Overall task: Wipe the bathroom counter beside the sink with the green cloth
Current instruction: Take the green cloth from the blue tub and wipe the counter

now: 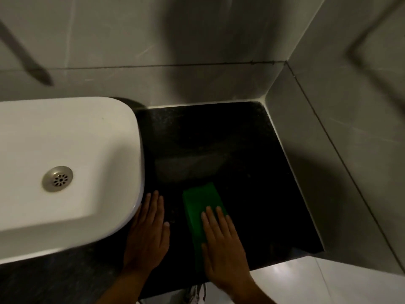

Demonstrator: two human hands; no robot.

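Observation:
A folded green cloth lies flat on the black counter, near its front edge, to the right of the white sink. My right hand rests palm down on the cloth's near right part, fingers stretched out and pressing it to the counter. My left hand lies flat on the bare counter with its fingers together, right beside the sink's outer wall and apart from the cloth. A dull, smeared patch shows on the counter just beyond the cloth.
Grey tiled walls close the counter at the back and on the right. A metal drain sits in the sink's basin. A blurred tap spout hangs at the upper left. Pale floor shows below the counter's front edge.

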